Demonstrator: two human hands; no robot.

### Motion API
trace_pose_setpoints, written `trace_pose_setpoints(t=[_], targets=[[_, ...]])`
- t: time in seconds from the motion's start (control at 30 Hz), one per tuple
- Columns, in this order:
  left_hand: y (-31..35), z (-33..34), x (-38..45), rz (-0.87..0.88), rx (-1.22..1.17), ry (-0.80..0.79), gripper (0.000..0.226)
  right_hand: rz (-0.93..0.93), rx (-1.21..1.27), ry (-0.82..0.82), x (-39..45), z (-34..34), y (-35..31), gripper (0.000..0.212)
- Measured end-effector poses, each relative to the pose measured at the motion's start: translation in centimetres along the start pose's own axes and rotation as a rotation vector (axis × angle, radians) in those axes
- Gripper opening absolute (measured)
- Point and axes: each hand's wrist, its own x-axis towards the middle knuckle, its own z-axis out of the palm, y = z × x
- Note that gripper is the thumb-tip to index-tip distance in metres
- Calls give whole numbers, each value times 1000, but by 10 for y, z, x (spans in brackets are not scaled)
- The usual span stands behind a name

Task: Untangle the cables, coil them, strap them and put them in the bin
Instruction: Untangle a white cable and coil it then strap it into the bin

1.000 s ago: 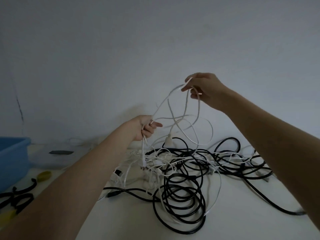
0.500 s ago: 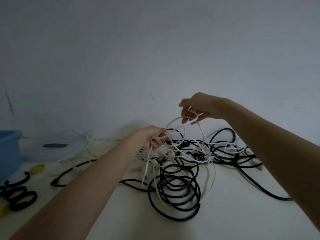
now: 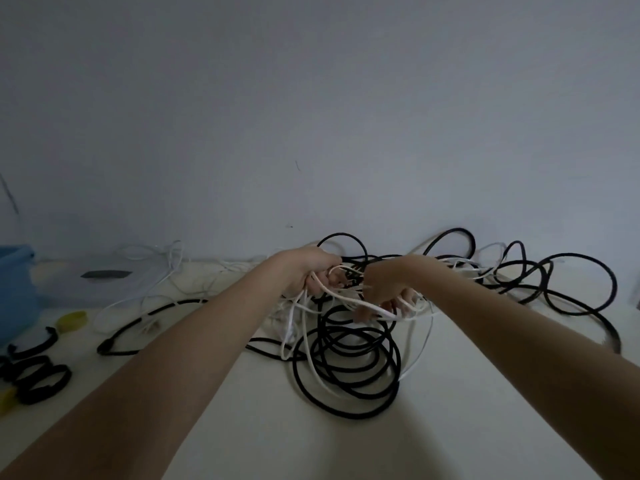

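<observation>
Lowered from mid-air, my left hand (image 3: 311,271) and right hand (image 3: 391,285) grip thin white cable strands (image 3: 349,299) atop tangled black cables (image 3: 349,362); nothing coiled, strapped, binned.

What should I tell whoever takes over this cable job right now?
Left hand grips white cable strands; right hand pinches the same white bundle, low over the pile.
Black cables and white ones lie tangled on the table.
Black straps lie far left by the blue bin.
Done: nothing coiled or strapped that shows.
Left: untangle, coil, strap, bin.
</observation>
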Motion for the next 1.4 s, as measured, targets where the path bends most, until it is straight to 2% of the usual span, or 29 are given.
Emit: trace_pose_setpoints(t=[0.1, 0.17, 0.23, 0.3, 0.4, 0.6, 0.7, 0.8, 0.9, 1.0, 1.03, 1.1, 1.13, 1.17, 1.23, 1.3, 1.33, 1.4], targets=[[-1, 1, -1, -12, 11, -21, 37, -57, -101, 159, 2, 15, 0, 23], [-1, 2, -3, -3, 30, -14, 37, -89, -4, 169, 1, 9, 3, 16], [0, 1, -4, 17, 34, 33, 35, -110, 132, 198, -4, -11, 11, 18], [1, -3, -3, 42, 10, 99, 33, -132, 156, 276, -13, -38, 20, 18], [7, -10, -4, 83, -57, 165, 36, -153, 206, 274, -33, -78, 30, 8], [20, -34, -22, 201, -93, 260, 35, -62, 138, 435, -62, -130, 52, 13], [27, -56, -34, 291, -107, 398, 37, -42, 128, 439, -62, -133, 54, 9], [33, -71, -44, 325, -141, 468, 34, -58, 123, 331, -59, -127, 47, 2], [38, -76, -47, 338, -185, 499, 30, -76, 194, 241, -58, -121, 39, 24], [46, -78, -50, 338, -233, 530, 27, -181, 325, 328, -64, -120, 24, 28], [50, -78, -51, 341, -238, 550, 27, -226, 373, 314, -68, -120, 16, 35], [59, -80, -55, 359, -245, 591, 30, -332, 457, 214, -77, -117, -2, 64], [63, -80, -57, 372, -243, 603, 31, -385, 459, 164, -78, -114, -13, 73], [68, -79, -60, 384, -237, 609, 31, -429, 440, 136, -78, -109, -25, 74], [74, -76, -65, 410, -217, 623, 32, -502, 466, 108, -73, -97, -45, 56], [74, -73, -72, 426, -184, 604, 35, -599, 648, 126, -68, -92, -55, 23], [73, -73, -76, 432, -183, 548, 35, -641, 768, 171, -67, -93, -56, 11], [66, -72, -82, 444, -225, 302, 39, -647, 957, 324, -68, -103, -46, 14]])
